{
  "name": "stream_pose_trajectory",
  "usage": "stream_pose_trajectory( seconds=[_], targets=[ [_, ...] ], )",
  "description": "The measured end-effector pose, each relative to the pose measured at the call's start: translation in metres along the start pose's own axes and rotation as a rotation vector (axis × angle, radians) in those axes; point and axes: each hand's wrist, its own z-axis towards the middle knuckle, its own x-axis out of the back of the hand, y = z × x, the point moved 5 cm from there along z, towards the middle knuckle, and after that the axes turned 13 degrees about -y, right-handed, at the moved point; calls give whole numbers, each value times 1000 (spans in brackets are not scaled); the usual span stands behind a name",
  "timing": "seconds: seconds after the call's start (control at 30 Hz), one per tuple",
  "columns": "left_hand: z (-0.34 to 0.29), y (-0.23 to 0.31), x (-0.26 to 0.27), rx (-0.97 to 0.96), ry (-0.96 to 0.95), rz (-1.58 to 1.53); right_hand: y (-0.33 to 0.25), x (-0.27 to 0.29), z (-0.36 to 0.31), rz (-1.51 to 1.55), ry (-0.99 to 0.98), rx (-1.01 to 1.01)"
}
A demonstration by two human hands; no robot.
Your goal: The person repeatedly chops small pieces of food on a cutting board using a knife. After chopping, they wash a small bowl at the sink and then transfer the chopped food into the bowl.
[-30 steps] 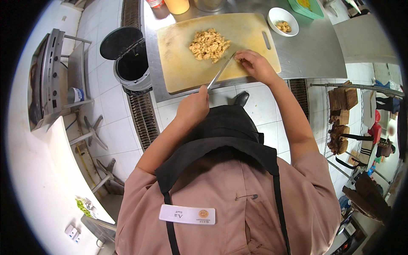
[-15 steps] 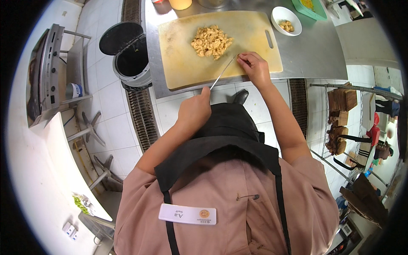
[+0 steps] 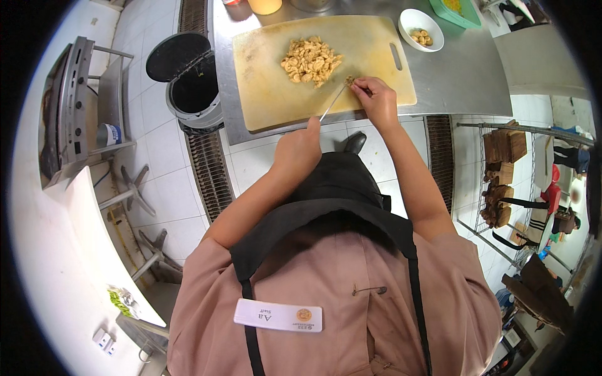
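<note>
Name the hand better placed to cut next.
Probably the left hand: it grips the knife, angled toward the small piece at the right hand, which holds no knife.

The yellowed rectangular cutting board (image 3: 360,47) looks like matt, stained plastic; beneath it the grey counter (image 3: 454,81) is smooth, softly shiny metal, and over the board's near edge the slim silver knife blade (image 3: 333,103) is smooth metal. Right of the board, a round white bowl (image 3: 409,21) looks glossy; on the board's near side, the black bib apron (image 3: 332,178) is matt cloth.
</note>
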Motion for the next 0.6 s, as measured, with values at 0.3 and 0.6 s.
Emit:
stream_pose_trajectory(
  seconds=[0.3, 0.6],
  targets=[
    [-18, -4, -16, 42, -73, -35, -3, 2, -2, 0, -26, -57],
    [4, -7, -12, 38, -3, -24, 1, 2, -4, 9, 0, -90]
  ],
)
